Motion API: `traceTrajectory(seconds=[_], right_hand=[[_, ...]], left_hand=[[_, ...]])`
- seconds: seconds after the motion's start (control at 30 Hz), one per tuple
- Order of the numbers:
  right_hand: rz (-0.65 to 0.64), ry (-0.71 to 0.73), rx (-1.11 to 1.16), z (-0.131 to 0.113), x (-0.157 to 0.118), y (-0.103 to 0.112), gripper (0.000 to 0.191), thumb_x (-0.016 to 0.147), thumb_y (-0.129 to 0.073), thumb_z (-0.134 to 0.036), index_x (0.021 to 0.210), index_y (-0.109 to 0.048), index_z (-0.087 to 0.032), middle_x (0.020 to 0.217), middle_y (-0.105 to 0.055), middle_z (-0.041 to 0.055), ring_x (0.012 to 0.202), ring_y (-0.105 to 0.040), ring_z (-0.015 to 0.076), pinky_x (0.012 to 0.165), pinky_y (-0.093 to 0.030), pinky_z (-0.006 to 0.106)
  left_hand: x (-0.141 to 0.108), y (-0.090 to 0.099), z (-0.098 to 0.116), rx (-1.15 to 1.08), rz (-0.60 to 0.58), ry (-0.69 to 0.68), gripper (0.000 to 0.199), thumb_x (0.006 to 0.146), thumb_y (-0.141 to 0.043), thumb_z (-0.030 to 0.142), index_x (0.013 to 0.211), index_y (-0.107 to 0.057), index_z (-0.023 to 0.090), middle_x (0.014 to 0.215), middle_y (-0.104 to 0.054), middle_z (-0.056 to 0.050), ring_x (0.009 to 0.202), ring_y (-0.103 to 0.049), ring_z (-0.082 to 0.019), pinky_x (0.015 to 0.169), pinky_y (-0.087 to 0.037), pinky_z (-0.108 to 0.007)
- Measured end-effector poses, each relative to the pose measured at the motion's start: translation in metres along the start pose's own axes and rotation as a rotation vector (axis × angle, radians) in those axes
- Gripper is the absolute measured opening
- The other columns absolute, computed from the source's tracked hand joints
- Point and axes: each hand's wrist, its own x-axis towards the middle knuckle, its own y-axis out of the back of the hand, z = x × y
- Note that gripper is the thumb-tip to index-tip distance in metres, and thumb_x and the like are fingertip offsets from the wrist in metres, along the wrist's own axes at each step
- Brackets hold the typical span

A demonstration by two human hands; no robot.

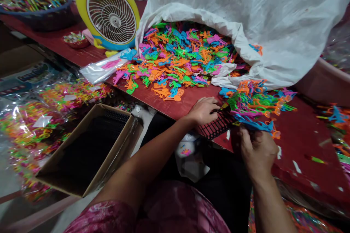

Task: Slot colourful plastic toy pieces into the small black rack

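Note:
My left hand grips the end of a black plastic lattice strip lying at the table's edge. My right hand is closed on a bright blue plastic toy piece, which is joined to a tangled bunch of neon moulded toy pieces. Behind them, a large heap of similar orange, green, pink and blue pieces spills from a white woven sack. All of this lies on a scuffed red tabletop.
A cardboard box of black strips stands on the floor at left, beside clear bags of colourful pieces. A yellow cartoon-faced fan, a filled basket and a small bowl stand on the table. A pink tub sits at right.

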Motion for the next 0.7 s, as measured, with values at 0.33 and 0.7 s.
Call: traceTrajectory(seconds=[0.33,0.7], right_hand=[[0.017,-0.020,-0.157,-0.023,0.000,-0.013,0.036,0.097,-0.044,-0.041,0.068,-0.051,-0.020,0.063,-0.048,0.0020,0.055,-0.038,0.0145,0.056,-0.024,0.029],[-0.179,-0.196,-0.350,-0.046,0.012,-0.005,0.028,0.098,-0.051,-0.037,0.088,-0.062,-0.014,0.066,-0.058,0.0042,0.053,-0.034,0.0117,0.057,-0.016,0.028]], left_hand=[[-0.004,0.004,0.006,0.048,0.008,0.001,0.035,0.088,-0.055,0.027,0.118,-0.071,0.021,0.139,-0.062,-0.009,0.139,-0.049,-0.026,0.120,-0.034,-0.046],[-0.006,0.000,0.003,-0.007,0.053,0.015,0.033,0.085,-0.057,0.023,0.115,-0.070,0.021,0.137,-0.063,-0.008,0.137,-0.050,-0.026,0.119,-0.035,-0.047]])
